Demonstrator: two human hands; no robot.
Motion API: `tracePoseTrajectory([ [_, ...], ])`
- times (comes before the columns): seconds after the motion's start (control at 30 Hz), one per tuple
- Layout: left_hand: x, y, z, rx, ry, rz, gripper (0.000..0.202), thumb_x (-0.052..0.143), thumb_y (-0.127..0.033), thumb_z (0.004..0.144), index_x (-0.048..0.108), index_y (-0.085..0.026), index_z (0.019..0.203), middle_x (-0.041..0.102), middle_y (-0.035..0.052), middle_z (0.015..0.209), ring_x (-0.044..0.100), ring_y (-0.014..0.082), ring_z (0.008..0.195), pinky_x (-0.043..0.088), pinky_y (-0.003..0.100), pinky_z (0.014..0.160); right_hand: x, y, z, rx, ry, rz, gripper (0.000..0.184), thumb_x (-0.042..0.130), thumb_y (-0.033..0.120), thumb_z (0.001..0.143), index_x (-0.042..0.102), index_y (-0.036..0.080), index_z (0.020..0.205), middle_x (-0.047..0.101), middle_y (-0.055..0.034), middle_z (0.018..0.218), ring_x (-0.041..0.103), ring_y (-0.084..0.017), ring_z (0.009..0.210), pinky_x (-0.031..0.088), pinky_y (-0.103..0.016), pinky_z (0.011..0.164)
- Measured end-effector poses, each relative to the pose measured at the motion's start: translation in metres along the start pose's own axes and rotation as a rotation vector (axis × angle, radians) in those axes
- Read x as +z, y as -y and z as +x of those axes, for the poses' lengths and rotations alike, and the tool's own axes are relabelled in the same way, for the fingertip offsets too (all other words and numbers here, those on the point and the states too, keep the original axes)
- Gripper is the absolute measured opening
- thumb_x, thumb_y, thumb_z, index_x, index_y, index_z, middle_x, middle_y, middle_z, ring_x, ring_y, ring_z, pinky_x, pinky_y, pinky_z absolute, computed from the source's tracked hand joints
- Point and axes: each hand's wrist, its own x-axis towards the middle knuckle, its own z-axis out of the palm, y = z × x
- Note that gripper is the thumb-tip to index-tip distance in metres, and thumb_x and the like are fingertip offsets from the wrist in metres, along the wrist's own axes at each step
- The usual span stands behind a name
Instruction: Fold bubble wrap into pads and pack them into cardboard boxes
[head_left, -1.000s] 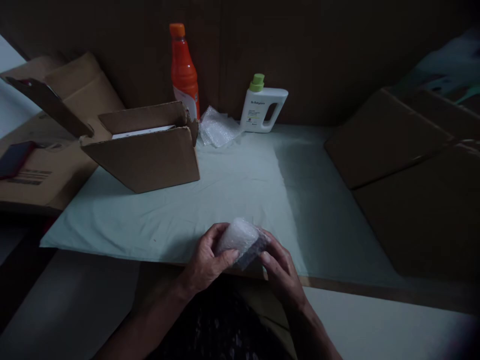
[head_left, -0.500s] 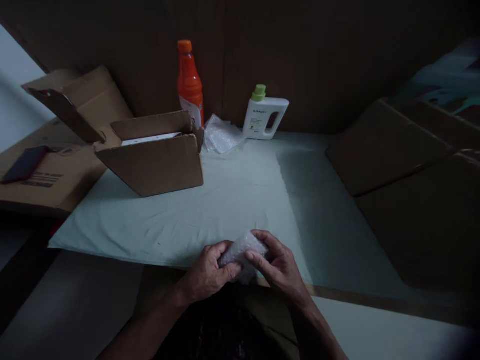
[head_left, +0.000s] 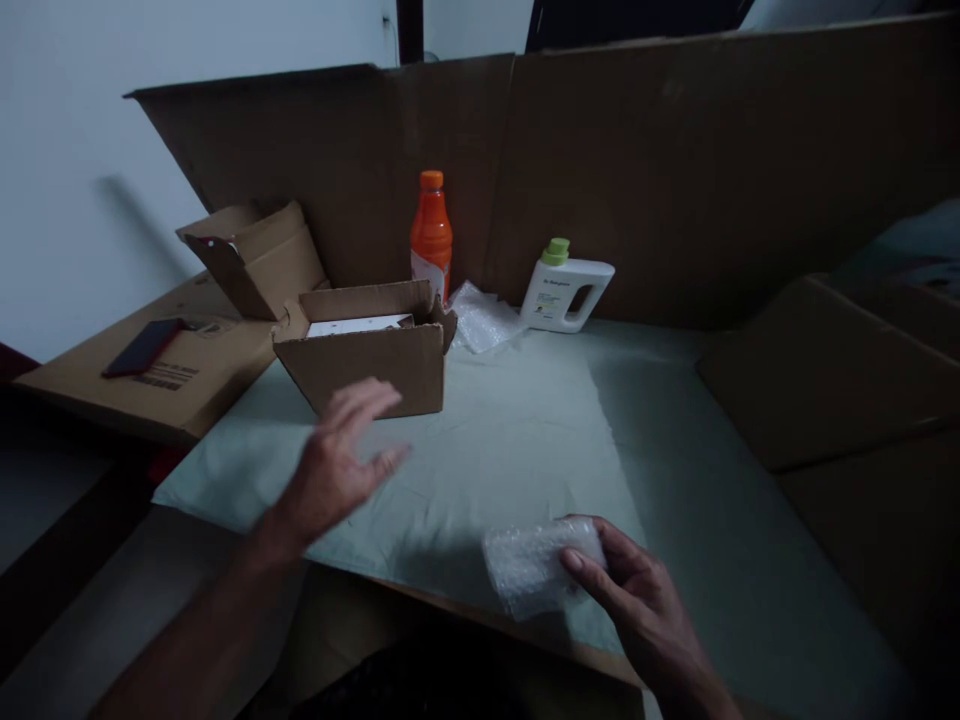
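Note:
My right hand (head_left: 637,590) grips a bundle of clear bubble wrap (head_left: 529,565) between thumb and fingers, just above the front edge of the table. Whatever may lie inside the wrap cannot be made out. My left hand (head_left: 341,455) is empty, slightly blurred, its fingers stretched out and its thumb apart. It hovers over the cloth in front of an open cardboard box (head_left: 360,370). Something white and flat (head_left: 356,326) shows inside that box.
Against a cardboard partition (head_left: 637,180) stand an orange bottle (head_left: 432,235) and a white jug with a green cap (head_left: 566,295). Flat bubble wrap (head_left: 484,318) lies between them. Cartons (head_left: 847,380) flank the right; a dark phone-like slab (head_left: 144,348) rests on a left carton (head_left: 217,385).
My left hand has let go of the bubble wrap and moved up and left toward the box. My right hand keeps the bundle, now further right. The camera view has tilted upward.

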Motion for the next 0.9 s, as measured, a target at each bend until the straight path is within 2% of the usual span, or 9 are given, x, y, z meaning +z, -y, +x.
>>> tracePoseTrajectory([
  [0.1, -0.031, 0.040, 0.043, 0.061, -0.119, 0.389, 0.043, 0.063, -0.033, 0.087, 0.061, -0.015, 0.126, 0.060, 0.0177, 0.138, 0.044, 0.0361, 0.140, 0.033, 0.057, 0.116, -0.004, -0.008, -0.004, 0.010, -0.018, -0.005, 0.039, 0.069, 0.057, 0.081, 0.065, 0.019, 0.082, 0.058, -0.0013, 0.072, 0.054, -0.016, 0.067, 0.045, -0.026, 0.060],
  [0.2, -0.044, 0.065, 0.070, -0.001, 0.000, 0.553, 0.030, 0.063, -0.028, 0.082, 0.068, -0.014, 0.108, 0.072, 0.0164, 0.109, 0.063, 0.0359, 0.114, 0.044, 0.054, 0.104, -0.006, -0.011, -0.010, 0.012, -0.030, -0.049, 0.043, 0.068, 0.061, 0.080, 0.064, 0.018, 0.078, 0.057, -0.0010, 0.069, 0.053, -0.016, 0.064, 0.045, -0.026, 0.056],
  [0.27, -0.044, 0.067, 0.078, -0.015, 0.065, 0.558, 0.017, 0.062, -0.030, 0.083, 0.070, -0.017, 0.092, 0.074, 0.0111, 0.089, 0.067, 0.0308, 0.094, 0.050, 0.046, 0.091, -0.009, -0.007, -0.014, 0.006, -0.027, -0.112, 0.043, 0.068, 0.061, 0.080, 0.064, 0.019, 0.075, 0.057, -0.0007, 0.066, 0.053, -0.015, 0.062, 0.045, -0.025, 0.054],
  [0.37, -0.035, 0.045, 0.075, 0.056, 0.093, 0.496, 0.017, 0.060, -0.032, 0.087, 0.067, -0.020, 0.077, 0.072, 0.0064, 0.079, 0.067, 0.0256, 0.086, 0.050, 0.036, 0.080, -0.021, 0.009, -0.020, -0.024, -0.041, -0.210, 0.040, 0.069, 0.059, 0.080, 0.066, 0.019, 0.073, 0.059, -0.0007, 0.064, 0.054, -0.015, 0.059, 0.046, -0.025, 0.053],
  [0.47, -0.022, 0.004, 0.060, 0.134, 0.111, 0.489, 0.018, 0.059, -0.026, 0.089, 0.065, -0.019, 0.073, 0.071, 0.0054, 0.076, 0.066, 0.0228, 0.080, 0.048, 0.033, 0.075, -0.040, 0.034, -0.023, -0.051, -0.110, -0.269, 0.038, 0.072, 0.057, 0.077, 0.068, 0.020, 0.072, 0.062, -0.0016, 0.064, 0.058, -0.016, 0.057, 0.049, -0.025, 0.051],
  [0.63, 0.000, -0.064, 0.026, 0.249, 0.139, 0.459, 0.018, 0.054, -0.017, 0.093, 0.064, -0.019, 0.077, 0.069, 0.0041, 0.073, 0.065, 0.0218, 0.073, 0.047, 0.034, 0.071, -0.070, 0.088, -0.030, -0.221, -0.463, -0.254, 0.034, 0.080, 0.058, 0.068, 0.072, 0.027, 0.081, 0.068, -0.0025, 0.067, 0.062, -0.020, 0.058, 0.052, -0.027, 0.049],
  [0.73, 0.003, -0.091, 0.009, 0.316, 0.189, 0.394, 0.020, 0.050, -0.010, 0.093, 0.064, -0.018, 0.081, 0.069, 0.0036, 0.073, 0.064, 0.0219, 0.071, 0.048, 0.036, 0.072, -0.068, 0.130, -0.030, -0.341, -0.635, -0.318, 0.027, 0.078, 0.056, 0.073, 0.072, 0.031, 0.082, 0.068, -0.0028, 0.067, 0.062, -0.020, 0.059, 0.052, -0.028, 0.047],
  [0.8, -0.002, -0.099, 0.005, 0.353, 0.183, 0.335, 0.017, 0.051, -0.013, 0.093, 0.066, -0.018, 0.086, 0.070, 0.0047, 0.075, 0.064, 0.0225, 0.071, 0.050, 0.037, 0.072, -0.058, 0.156, -0.020, -0.415, -0.612, -0.347, 0.024, 0.078, 0.053, 0.076, 0.071, 0.032, 0.084, 0.067, -0.0027, 0.069, 0.061, -0.019, 0.059, 0.051, -0.028, 0.048],
  [0.9, -0.013, -0.094, 0.005, 0.389, 0.087, 0.247, 0.014, 0.055, -0.023, 0.094, 0.067, -0.017, 0.091, 0.071, 0.0065, 0.079, 0.064, 0.0236, 0.071, 0.051, 0.041, 0.075, -0.040, 0.179, 0.018, -0.475, -0.366, -0.248, 0.027, 0.079, 0.049, 0.075, 0.069, 0.026, 0.084, 0.064, -0.0016, 0.071, 0.059, -0.016, 0.060, 0.050, -0.026, 0.052],
])
